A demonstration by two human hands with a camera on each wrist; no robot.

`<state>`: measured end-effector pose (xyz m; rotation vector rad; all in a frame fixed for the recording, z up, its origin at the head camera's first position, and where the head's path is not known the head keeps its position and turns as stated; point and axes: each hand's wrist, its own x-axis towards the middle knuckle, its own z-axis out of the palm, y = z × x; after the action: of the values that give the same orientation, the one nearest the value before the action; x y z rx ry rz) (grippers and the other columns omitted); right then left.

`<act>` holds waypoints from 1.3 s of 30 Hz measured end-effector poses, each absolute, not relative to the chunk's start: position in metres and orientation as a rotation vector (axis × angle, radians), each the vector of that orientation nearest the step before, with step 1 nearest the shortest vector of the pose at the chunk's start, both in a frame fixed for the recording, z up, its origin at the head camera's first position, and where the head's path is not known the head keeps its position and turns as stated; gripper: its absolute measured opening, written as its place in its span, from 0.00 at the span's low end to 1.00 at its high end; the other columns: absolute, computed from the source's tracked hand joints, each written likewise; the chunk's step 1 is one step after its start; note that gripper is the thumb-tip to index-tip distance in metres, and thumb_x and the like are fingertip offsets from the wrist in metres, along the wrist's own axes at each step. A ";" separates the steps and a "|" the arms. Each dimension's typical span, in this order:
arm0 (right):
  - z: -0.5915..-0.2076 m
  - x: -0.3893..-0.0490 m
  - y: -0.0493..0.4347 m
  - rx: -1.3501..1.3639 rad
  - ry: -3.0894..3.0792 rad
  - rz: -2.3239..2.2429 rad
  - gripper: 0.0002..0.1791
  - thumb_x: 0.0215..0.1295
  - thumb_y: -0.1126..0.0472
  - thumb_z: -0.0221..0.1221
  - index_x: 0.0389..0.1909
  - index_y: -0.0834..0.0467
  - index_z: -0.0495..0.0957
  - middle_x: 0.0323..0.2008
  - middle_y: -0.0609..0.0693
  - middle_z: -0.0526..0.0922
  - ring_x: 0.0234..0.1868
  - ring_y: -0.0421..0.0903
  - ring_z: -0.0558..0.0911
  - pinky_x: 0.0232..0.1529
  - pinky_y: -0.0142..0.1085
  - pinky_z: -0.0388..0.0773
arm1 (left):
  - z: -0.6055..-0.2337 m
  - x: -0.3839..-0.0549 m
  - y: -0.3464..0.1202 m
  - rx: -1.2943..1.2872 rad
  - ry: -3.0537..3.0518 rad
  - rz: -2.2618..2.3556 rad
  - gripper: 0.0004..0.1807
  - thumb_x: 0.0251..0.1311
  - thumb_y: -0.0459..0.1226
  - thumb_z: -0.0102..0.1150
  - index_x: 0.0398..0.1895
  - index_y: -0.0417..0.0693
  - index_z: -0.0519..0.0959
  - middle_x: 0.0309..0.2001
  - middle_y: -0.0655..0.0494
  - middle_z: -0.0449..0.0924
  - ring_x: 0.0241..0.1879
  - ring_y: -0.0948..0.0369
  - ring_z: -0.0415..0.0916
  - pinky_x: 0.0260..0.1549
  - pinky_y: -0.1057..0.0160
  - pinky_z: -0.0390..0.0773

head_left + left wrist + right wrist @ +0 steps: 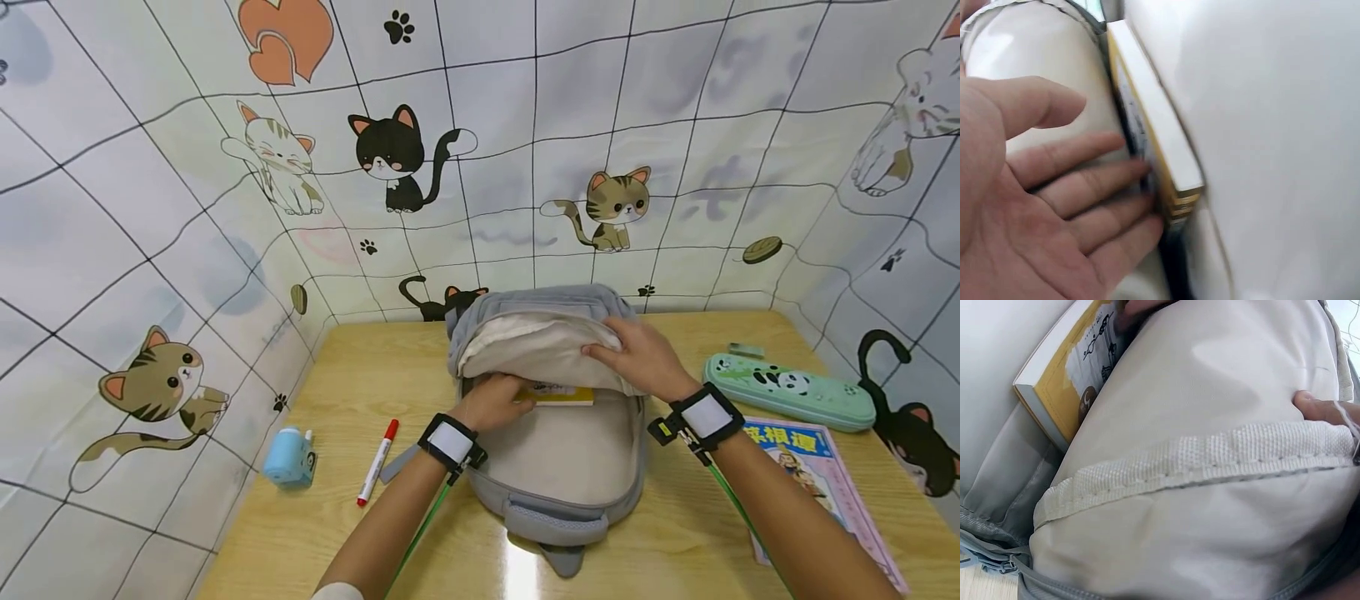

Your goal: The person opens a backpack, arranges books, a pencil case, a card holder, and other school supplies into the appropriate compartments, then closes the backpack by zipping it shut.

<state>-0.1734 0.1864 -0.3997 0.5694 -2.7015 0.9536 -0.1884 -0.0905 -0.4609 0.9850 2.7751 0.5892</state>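
Observation:
A grey backpack lies unzipped on the table, its beige-lined flap lifted toward the wall. Inside, a thick yellow-covered book sits at the far end under the flap. My left hand reaches into the bag beside the book. In the left wrist view its fingers are extended, with the tips at the book's cover. My right hand holds up the flap's right edge, its thumb on the lining and the other fingers hidden behind the cloth.
Left of the bag lie a red-capped marker and a small blue pencil sharpener. To the right are a green panda pencil case, a small greenish item and a pink-blue booklet, partly under my forearm. A cat-patterned wall covering borders the table.

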 end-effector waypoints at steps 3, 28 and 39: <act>-0.401 -0.172 0.187 0.571 -2.710 0.956 0.15 0.73 0.51 0.68 0.38 0.57 0.76 0.24 0.47 0.69 0.24 0.44 0.69 0.27 0.37 0.64 | -0.457 -0.188 -0.089 1.015 2.770 0.629 0.11 0.77 0.40 0.59 0.43 0.46 0.89 0.35 0.56 0.87 0.26 0.69 0.71 0.29 0.69 0.72; -0.408 -0.175 0.186 0.553 -2.731 0.944 0.15 0.74 0.51 0.67 0.39 0.58 0.77 0.24 0.47 0.71 0.23 0.43 0.69 0.26 0.36 0.64 | -0.457 -0.201 -0.086 1.202 2.594 1.057 0.12 0.76 0.39 0.57 0.46 0.44 0.90 0.26 0.61 0.90 0.27 0.74 0.84 0.29 0.72 0.77; -0.408 -0.175 0.185 0.560 -2.731 0.935 0.15 0.73 0.51 0.68 0.38 0.58 0.77 0.23 0.47 0.70 0.22 0.42 0.68 0.25 0.36 0.63 | -0.435 -0.191 -0.100 1.320 2.564 1.074 0.10 0.77 0.35 0.58 0.45 0.44 0.89 0.28 0.61 0.90 0.26 0.73 0.80 0.27 0.72 0.75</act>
<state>-0.1753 0.1850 -0.4083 0.5601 -2.7305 0.9345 -0.1907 -0.0997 -0.4347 1.3196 2.5637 1.0736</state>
